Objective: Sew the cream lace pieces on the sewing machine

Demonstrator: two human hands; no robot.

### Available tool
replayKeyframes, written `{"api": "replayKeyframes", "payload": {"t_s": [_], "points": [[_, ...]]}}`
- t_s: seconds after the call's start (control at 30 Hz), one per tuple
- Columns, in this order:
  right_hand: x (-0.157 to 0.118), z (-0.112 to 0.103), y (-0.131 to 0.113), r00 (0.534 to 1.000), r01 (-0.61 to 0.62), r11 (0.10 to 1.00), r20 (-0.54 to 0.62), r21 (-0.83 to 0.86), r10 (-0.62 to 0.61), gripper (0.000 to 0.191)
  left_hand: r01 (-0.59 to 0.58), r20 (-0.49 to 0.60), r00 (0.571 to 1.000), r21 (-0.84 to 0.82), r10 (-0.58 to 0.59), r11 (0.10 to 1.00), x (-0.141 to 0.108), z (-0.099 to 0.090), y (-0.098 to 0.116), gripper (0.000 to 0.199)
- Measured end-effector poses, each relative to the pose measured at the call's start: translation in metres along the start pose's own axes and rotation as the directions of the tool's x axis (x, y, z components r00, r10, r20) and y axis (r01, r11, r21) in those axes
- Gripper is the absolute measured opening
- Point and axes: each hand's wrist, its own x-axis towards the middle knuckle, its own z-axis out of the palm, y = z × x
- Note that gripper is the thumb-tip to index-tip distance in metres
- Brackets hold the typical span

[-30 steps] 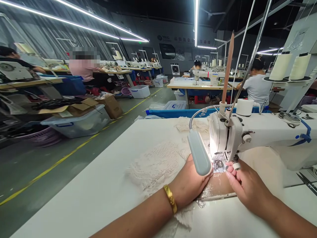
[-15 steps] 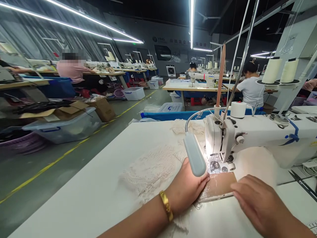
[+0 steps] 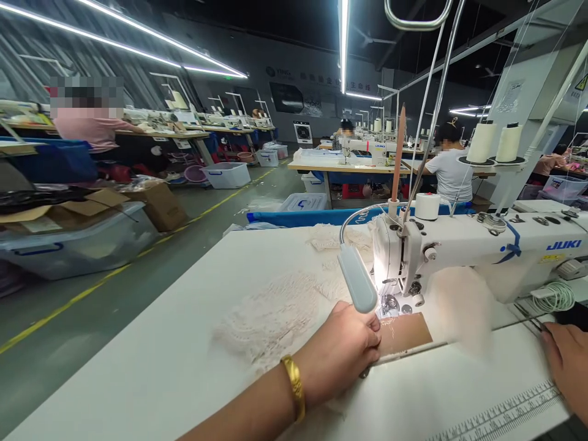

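Note:
My left hand (image 3: 344, 349), with a gold bracelet on its wrist, is closed beside the needle area of a white sewing machine (image 3: 459, 239). Its fingertips press together at the left edge of a brown plate (image 3: 404, 334); what they hold is hidden. A small dark piece (image 3: 364, 372) shows just under them. At the right edge, my right hand (image 3: 567, 361) is partly out of view, its fingers closed at the near end of dark tweezers (image 3: 528, 315) lying by the machine bed. Cream lace fabric (image 3: 275, 312) lies left of the machine.
A grey lamp (image 3: 358, 278) hangs over the needle area. Coiled pale cord (image 3: 554, 298) sits under the machine's right side. A printed ruler (image 3: 500, 413) runs along the table front. Thread cones (image 3: 481, 142) stand behind. Other people work at tables further back.
My right hand has left the brown plate and moved right to the tweezers. My left hand stays by the plate, its fingers more curled. The view has turned to the right.

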Motion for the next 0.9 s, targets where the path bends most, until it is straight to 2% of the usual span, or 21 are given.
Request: {"api": "replayKeyframes", "payload": {"t_s": [0.1, 0.17, 0.2, 0.3, 0.37, 0.43, 0.57, 0.67, 0.73, 0.8, 0.83, 0.87, 0.9], "points": [[0.008, -0.015, -0.044, 0.999, -0.042, 0.993, 0.035, 0.108, 0.038, 0.032, -0.002, 0.030, 1.000, 0.042, 0.001, 0.999, -0.001, 0.001, 0.002, 0.018], [0.014, -0.019, -0.088, 0.988, 0.047, 0.968, 0.128, 0.248, -0.081, 0.031, 0.008, 0.065, 0.998, 0.114, -0.016, 0.993, -0.001, 0.002, 0.006, 0.016], [0.019, -0.019, -0.112, 0.978, 0.117, 0.947, 0.132, 0.300, -0.163, 0.030, 0.013, 0.079, 0.997, 0.144, -0.024, 0.990, -0.001, 0.002, 0.008, 0.015], [0.034, -0.004, -0.176, 0.901, 0.374, 0.871, 0.100, 0.318, -0.423, 0.019, 0.013, 0.088, 0.996, 0.178, -0.029, 0.984, -0.003, 0.001, 0.015, 0.012], [0.045, 0.011, -0.203, 0.870, 0.442, 0.857, 0.108, 0.263, -0.482, 0.019, 0.010, 0.062, 0.998, 0.180, -0.022, 0.984, -0.005, 0.000, 0.019, 0.012], [0.054, 0.025, -0.217, 0.865, 0.448, 0.863, 0.131, 0.233, -0.485, 0.016, 0.013, 0.040, 0.999, 0.187, -0.021, 0.982, -0.007, -0.001, 0.021, 0.014], [0.062, 0.040, -0.228, 0.850, 0.455, 0.856, 0.165, 0.245, -0.500, 0.025, 0.010, 0.063, 0.998, 0.210, -0.023, 0.978, -0.009, 0.003, 0.019, 0.018], [0.061, 0.035, -0.231, 0.823, 0.482, 0.831, 0.182, 0.278, -0.539, 0.023, 0.006, 0.080, 0.996, 0.235, -0.026, 0.972, -0.010, 0.005, 0.020, 0.014], [0.055, 0.026, -0.225, 0.805, 0.499, 0.814, 0.188, 0.298, -0.563, 0.021, -0.007, 0.109, 0.994, 0.179, -0.013, 0.984, -0.010, -0.001, 0.021, 0.017], [0.046, 0.014, -0.206, 0.802, 0.492, 0.810, 0.197, 0.319, -0.565, 0.022, -0.043, 0.188, 0.982, 0.051, 0.033, 0.998, -0.011, -0.016, 0.023, 0.021], [0.041, 0.007, -0.190, 0.814, 0.456, 0.822, 0.214, 0.341, -0.540, 0.022, -0.061, 0.220, 0.974, -0.004, 0.060, 0.998, -0.011, -0.026, 0.023, 0.022], [0.035, 0.001, -0.171, 0.845, 0.402, 0.847, 0.215, 0.349, -0.490, 0.024, -0.071, 0.227, 0.971, -0.037, 0.078, 0.997, -0.011, -0.038, 0.022, 0.022], [0.029, -0.004, -0.149, 0.887, 0.315, 0.889, 0.229, 0.333, -0.400, 0.024, -0.067, 0.183, 0.981, -0.017, 0.069, 0.998, -0.011, -0.050, 0.021, 0.023]]}}
